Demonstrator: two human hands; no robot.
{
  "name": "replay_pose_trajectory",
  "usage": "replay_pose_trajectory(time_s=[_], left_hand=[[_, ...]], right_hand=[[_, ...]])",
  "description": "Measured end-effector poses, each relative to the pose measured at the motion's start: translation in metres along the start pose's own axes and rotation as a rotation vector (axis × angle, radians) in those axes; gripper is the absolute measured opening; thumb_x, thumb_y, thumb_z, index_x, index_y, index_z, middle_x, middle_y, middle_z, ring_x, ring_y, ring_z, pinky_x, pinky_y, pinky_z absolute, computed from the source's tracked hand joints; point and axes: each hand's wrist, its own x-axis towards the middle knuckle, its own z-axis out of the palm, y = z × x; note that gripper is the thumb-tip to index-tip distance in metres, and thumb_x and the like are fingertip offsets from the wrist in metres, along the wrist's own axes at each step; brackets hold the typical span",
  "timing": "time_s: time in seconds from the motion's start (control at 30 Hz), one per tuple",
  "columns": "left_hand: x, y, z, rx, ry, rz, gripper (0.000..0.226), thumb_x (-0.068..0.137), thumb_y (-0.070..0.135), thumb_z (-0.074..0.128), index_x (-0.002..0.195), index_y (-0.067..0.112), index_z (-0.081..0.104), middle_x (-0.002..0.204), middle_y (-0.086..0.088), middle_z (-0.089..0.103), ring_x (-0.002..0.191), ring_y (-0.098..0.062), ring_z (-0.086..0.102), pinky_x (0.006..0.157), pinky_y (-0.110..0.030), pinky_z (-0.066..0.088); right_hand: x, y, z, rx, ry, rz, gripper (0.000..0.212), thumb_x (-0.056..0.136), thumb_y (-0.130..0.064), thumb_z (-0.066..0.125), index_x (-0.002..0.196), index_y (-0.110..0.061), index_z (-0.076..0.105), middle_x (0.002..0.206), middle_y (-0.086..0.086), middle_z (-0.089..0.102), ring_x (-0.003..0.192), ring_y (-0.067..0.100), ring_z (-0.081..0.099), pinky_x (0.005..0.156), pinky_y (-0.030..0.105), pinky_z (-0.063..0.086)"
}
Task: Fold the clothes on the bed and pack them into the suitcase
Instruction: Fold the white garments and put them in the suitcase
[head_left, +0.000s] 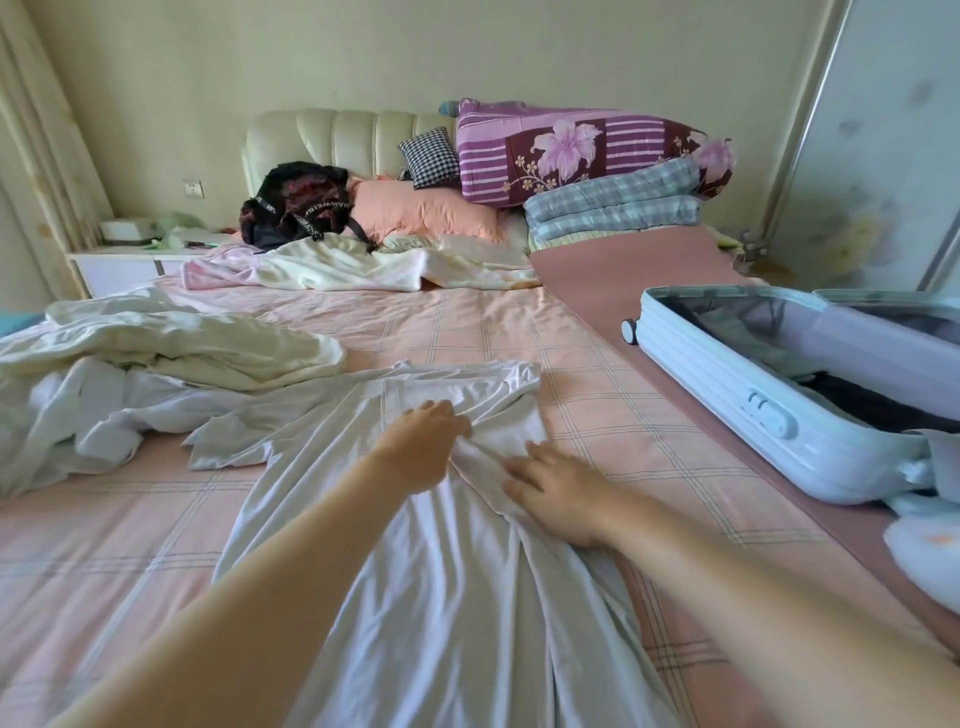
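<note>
Garment (441, 597) left of suitcase (727, 395) risks a creased fold: left hand (423, 441) fingers pinch bunched cloth, right hand (553, 486) fingers flat, apart.

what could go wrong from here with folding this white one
The white garment is bunched into creases between the left hand and right hand, so a fold now may set wrinkles. Its left side meets the loose clothes pile, which might get dragged along.
</note>
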Motion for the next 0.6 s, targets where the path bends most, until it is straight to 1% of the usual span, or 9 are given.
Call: replay_pose_trajectory(time_s=[0.1,0.17,0.3,0.37,0.4,0.43,0.47,0.53,0.6], left_hand=[[-0.018,0.04,-0.01,0.013,-0.032,0.197,0.048,0.079,-0.006,0.048,0.11,0.029,0.059,0.113,0.007,0.052,0.111,-0.015,0.049,0.077,-0.028,0.036],[-0.031,0.062,-0.011,0.031,-0.066,0.303,0.041,0.079,-0.004,0.051,0.104,0.027,0.059,0.109,0.006,0.052,0.107,-0.016,0.05,0.074,-0.028,0.037],[-0.063,0.079,0.0,0.016,-0.053,0.36,0.04,0.081,0.004,0.057,0.111,0.032,0.059,0.114,0.008,0.052,0.112,-0.015,0.049,0.086,-0.032,0.046],[-0.075,0.082,0.002,-0.001,-0.008,0.392,0.03,0.089,0.015,0.062,0.112,0.033,0.064,0.117,0.009,0.057,0.114,-0.014,0.05,0.09,-0.033,0.046],[-0.08,0.084,0.0,-0.006,0.012,0.393,0.02,0.092,0.021,0.062,0.109,0.031,0.067,0.115,0.007,0.06,0.112,-0.016,0.053,0.089,-0.035,0.047],[-0.084,0.084,-0.001,0.006,0.042,0.384,0.013,0.095,0.024,0.061,0.104,0.028,0.069,0.109,0.005,0.062,0.107,-0.019,0.057,0.085,-0.037,0.049],[-0.087,0.083,-0.002,0.018,0.084,0.369,0.01,0.096,0.024,0.06,0.099,0.025,0.069,0.102,0.003,0.064,0.101,-0.022,0.06,0.079,-0.038,0.05],[-0.095,0.075,-0.005,0.037,0.178,0.318,0.009,0.096,0.02,0.059,0.093,0.022,0.066,0.093,0.002,0.064,0.092,-0.025,0.062,0.073,-0.038,0.049],[-0.109,0.065,-0.01,0.036,0.145,0.2,0.013,0.099,0.019,0.052,0.098,0.024,0.064,0.1,0.004,0.062,0.099,-0.022,0.06,0.077,-0.033,0.045]], right_hand=[[-0.016,0.014,-0.01,0.078,0.142,0.088,0.045,0.1,-0.031,0.045,0.144,-0.03,0.049,0.156,0.005,0.038,0.143,0.025,0.036,0.118,0.038,0.029],[-0.034,0.026,-0.013,0.112,0.207,0.13,0.037,0.094,-0.024,0.048,0.128,-0.031,0.061,0.136,0.004,0.052,0.127,0.025,0.05,0.108,0.038,0.04],[-0.073,0.031,-0.01,0.184,0.235,0.129,0.014,0.09,-0.029,0.06,0.101,-0.034,0.068,0.106,-0.007,0.058,0.102,0.016,0.06,0.089,0.03,0.047],[-0.088,0.024,-0.006,0.207,0.232,0.093,0.008,0.091,-0.034,0.062,0.097,-0.035,0.067,0.093,-0.012,0.059,0.093,0.013,0.059,0.079,0.025,0.045],[-0.094,0.02,-0.003,0.203,0.222,0.071,0.01,0.093,-0.035,0.06,0.1,-0.034,0.067,0.089,-0.013,0.058,0.091,0.013,0.058,0.075,0.023,0.043],[-0.099,0.016,0.001,0.187,0.207,0.051,0.016,0.094,-0.037,0.058,0.106,-0.034,0.068,0.092,-0.013,0.058,0.093,0.013,0.058,0.075,0.023,0.042],[-0.104,0.013,0.006,0.15,0.194,0.037,0.022,0.095,-0.039,0.055,0.114,-0.034,0.067,0.102,-0.009,0.06,0.099,0.015,0.058,0.081,0.026,0.043],[-0.11,0.011,0.014,0.044,0.161,0.032,0.035,0.096,-0.044,0.052,0.128,-0.035,0.062,0.13,0.001,0.055,0.115,0.022,0.057,0.095,0.033,0.045],[-0.118,0.011,0.017,0.006,0.135,0.052,0.044,0.096,-0.047,0.052,0.138,-0.035,0.056,0.143,0.003,0.047,0.126,0.024,0.051,0.103,0.035,0.042]])
